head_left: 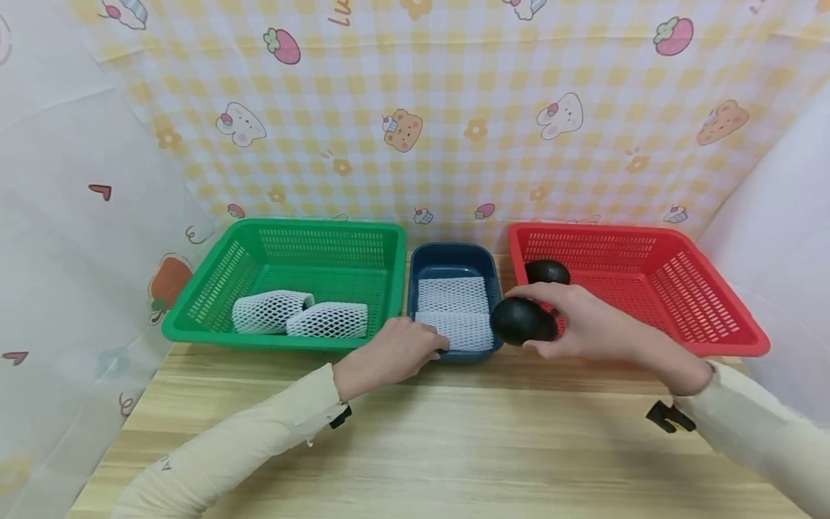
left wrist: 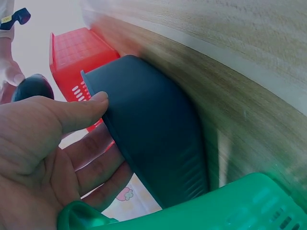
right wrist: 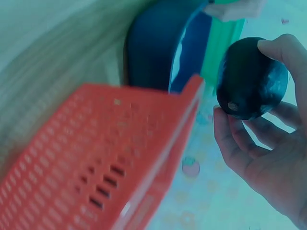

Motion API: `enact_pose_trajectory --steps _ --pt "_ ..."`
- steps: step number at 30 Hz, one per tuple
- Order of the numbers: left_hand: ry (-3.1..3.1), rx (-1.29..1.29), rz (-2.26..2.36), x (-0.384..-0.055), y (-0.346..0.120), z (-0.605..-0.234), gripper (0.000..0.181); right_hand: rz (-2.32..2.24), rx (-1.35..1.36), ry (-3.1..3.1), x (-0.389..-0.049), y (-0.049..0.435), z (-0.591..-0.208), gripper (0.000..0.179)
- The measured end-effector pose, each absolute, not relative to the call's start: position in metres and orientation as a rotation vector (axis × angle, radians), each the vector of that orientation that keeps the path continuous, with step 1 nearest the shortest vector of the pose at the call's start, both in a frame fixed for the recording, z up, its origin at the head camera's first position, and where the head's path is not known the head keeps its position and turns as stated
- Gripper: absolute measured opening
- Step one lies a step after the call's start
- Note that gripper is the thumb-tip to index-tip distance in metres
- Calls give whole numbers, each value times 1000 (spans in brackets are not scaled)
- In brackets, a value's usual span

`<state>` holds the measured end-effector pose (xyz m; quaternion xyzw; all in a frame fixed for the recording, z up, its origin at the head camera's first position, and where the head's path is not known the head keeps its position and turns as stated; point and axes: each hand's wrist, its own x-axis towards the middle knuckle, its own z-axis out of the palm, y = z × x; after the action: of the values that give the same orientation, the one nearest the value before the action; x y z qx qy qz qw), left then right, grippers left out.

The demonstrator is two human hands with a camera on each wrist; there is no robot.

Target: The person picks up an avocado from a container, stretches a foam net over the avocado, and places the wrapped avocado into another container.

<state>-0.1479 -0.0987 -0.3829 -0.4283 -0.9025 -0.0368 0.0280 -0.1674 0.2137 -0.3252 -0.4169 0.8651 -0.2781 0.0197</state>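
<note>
My right hand (head_left: 573, 317) holds a dark avocado (head_left: 521, 321) between thumb and fingers, above the gap between the dark blue tub and the red basket's front left corner. In the right wrist view the avocado (right wrist: 252, 79) is off every surface. Another avocado (head_left: 548, 272) lies at the left side of the red basket (head_left: 733, 339). My left hand (head_left: 392, 352) grips the front left rim of the dark blue tub (head_left: 456, 252). In the left wrist view its thumb lies on the tub's rim (left wrist: 108, 122), the fingers behind it. White foam net sleeves (head_left: 454, 313) lie flat inside the tub.
At the left stands a green basket (head_left: 194, 336) with two net-wrapped items (head_left: 327, 320) in it. All three containers stand in a row on the wooden table (head_left: 454, 432), before a checked cloth backdrop (head_left: 454, 94).
</note>
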Motion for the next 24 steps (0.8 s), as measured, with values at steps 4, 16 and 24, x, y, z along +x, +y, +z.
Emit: enact_pose_trajectory --steps 4,16,24 --pt "-2785 -1323 -102 -148 -98 -383 9 -876 -1334 2670 -158 202 -333 75" --pt "-2814 -1305 -85 -148 -97 -383 8 -843 -1326 2529 -136 182 -353 70" --pt "-2821 -1303 -64 -148 -96 -382 9 -669 -1322 2444 -122 174 -375 65"
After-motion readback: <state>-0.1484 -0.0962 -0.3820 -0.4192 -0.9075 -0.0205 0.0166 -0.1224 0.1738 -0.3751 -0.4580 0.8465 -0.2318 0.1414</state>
